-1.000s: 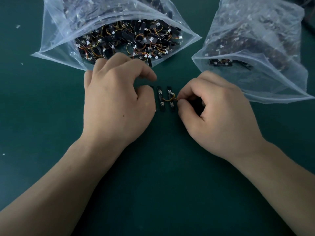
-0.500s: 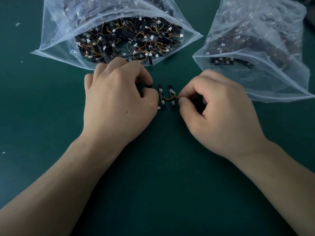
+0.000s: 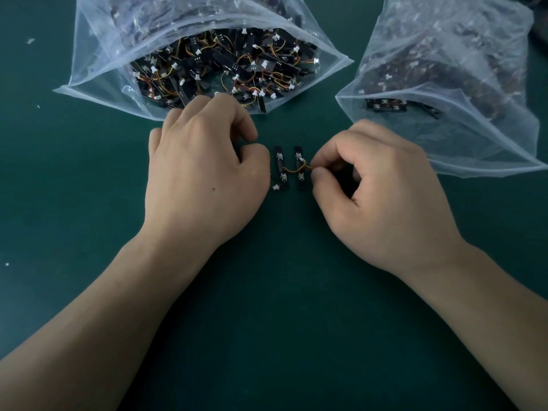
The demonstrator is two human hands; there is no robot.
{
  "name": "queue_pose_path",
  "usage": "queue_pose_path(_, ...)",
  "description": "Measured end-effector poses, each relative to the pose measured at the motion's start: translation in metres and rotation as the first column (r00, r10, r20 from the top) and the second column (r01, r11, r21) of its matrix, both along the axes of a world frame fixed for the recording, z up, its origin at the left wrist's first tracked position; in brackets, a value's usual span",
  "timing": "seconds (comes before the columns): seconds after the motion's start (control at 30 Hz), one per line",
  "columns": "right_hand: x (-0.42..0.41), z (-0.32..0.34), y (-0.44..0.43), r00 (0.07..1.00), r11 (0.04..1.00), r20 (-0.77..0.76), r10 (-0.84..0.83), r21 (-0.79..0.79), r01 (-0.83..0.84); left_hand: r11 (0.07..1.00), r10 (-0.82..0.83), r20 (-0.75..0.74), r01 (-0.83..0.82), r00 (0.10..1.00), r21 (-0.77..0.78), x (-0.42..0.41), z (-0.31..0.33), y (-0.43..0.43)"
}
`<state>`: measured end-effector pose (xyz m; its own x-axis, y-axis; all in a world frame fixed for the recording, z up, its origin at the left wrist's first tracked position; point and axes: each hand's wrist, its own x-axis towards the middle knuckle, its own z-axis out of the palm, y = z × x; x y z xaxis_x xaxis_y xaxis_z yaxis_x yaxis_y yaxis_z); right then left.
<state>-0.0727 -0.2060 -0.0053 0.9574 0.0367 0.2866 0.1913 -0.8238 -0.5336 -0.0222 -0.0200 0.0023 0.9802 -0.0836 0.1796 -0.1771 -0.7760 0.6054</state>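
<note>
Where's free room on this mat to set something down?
Free: the mat between the forearms, and left of the left hand below the open bag. Crowded: around the strips, where the right hand pinches their wire.

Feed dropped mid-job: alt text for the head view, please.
The right hand pinches the wire between two black strips on a green mat; the left hand curls beside them, its hold hidden. Two bags of such parts lie behind.

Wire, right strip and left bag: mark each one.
wire (image 3: 291, 171), head view, the orange loop between the two strips.
right strip (image 3: 301, 183), head view, its lower end.
left bag (image 3: 100, 60), head view, its clear side wall.
</note>
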Motion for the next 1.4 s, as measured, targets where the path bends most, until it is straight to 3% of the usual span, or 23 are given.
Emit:
queue_pose_path(0.13,0.000,0.000,0.000,1.000,1.000,-0.007,-0.008,0.019,0.009,0.999,0.020,0.025,-0.020,0.999,-0.037,-0.001,-0.001,0.000)
queue_pose_path(0.3,0.000,0.000,0.000,1.000,0.999,-0.006,-0.015,0.036,0.015,0.994,0.068,0.066,-0.073,0.995,0.082,-0.002,-0.003,0.001)
queue_pose_path(0.4,0.000,0.000,0.001,1.000,0.999,-0.004,-0.013,0.040,0.013,0.992,0.010,0.044,-0.016,0.999,0.128,-0.002,-0.004,0.000)
queue_pose_path(0.53,0.001,0.000,0.001,1.000,0.999,-0.009,-0.017,0.038,0.017,0.995,-0.084,0.067,0.080,0.994,0.064,-0.002,-0.004,0.000)
queue_pose_path(0.87,0.001,0.001,0.001,1.000,0.999,-0.011,-0.020,0.046,0.020,0.992,-0.047,0.019,0.045,0.999,0.117,0.000,-0.004,-0.002)
queue_pose_path(1.03,0.001,0.001,0.001,1.000,0.999,-0.018,-0.021,0.049,0.022,1.000,0.022,0.095,-0.022,0.995,-0.004,0.000,-0.002,0.001)
queue_pose_path(1.17,0.001,0.001,0.001,1.000,0.999,-0.017,-0.024,0.048,0.025,0.985,0.069,0.238,-0.104,0.969,0.140,-0.002,0.000,0.004)
queue_pose_path(1.4,0.001,0.000,0.001,1.000,0.999,-0.009,-0.022,0.032,0.022,0.983,0.051,0.159,-0.078,0.986,0.169,0.003,-0.005,0.011)
